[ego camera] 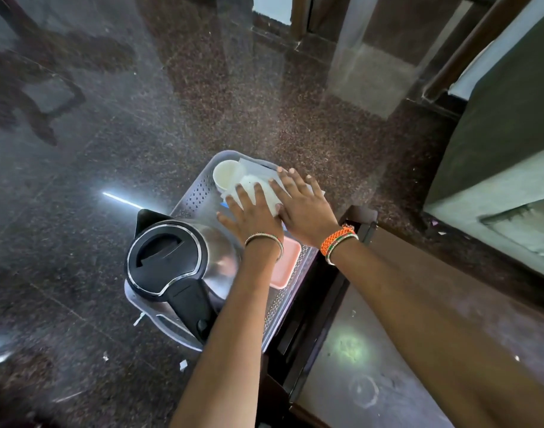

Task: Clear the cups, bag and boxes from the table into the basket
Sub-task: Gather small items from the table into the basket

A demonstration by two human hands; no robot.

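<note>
- Head cam looks straight down at your two hands over a grey perforated plastic basket [202,193], which sits on the dark speckled stone floor [110,134] right against the edge of a dark wooden table [388,350].
- Your left hand [252,216] is flat, fingers spread and loose, pressing on a white bag [258,183] at the far end of the basket. Not curled around anything, just palm down on it.
- Your right hand [301,205] does the same on the bag's right side, fingers stretched out toward the basket's far right corner. Open as well, touching the bag rather than pinching it.
- White paper cup [226,176] lies in the far left corner of the basket, mouth facing up at the camera, just beside the bag and touching it as far as I can tell.
- Steel electric kettle [175,261] with a black lid and handle fills the near left half of the basket, standing upright.
- Pink box [284,264] is wedged along the basket's right wall, between the kettle and the rim, partly under your left wrist.
- Bit of something blue peeks out under your left hand; too hidden to name.
- Orange braided band [338,239] on your right wrist, thin bangle [264,239] on the left.
- Tabletop near your right forearm has dusty smudges and a faint ring mark [365,390].
</note>
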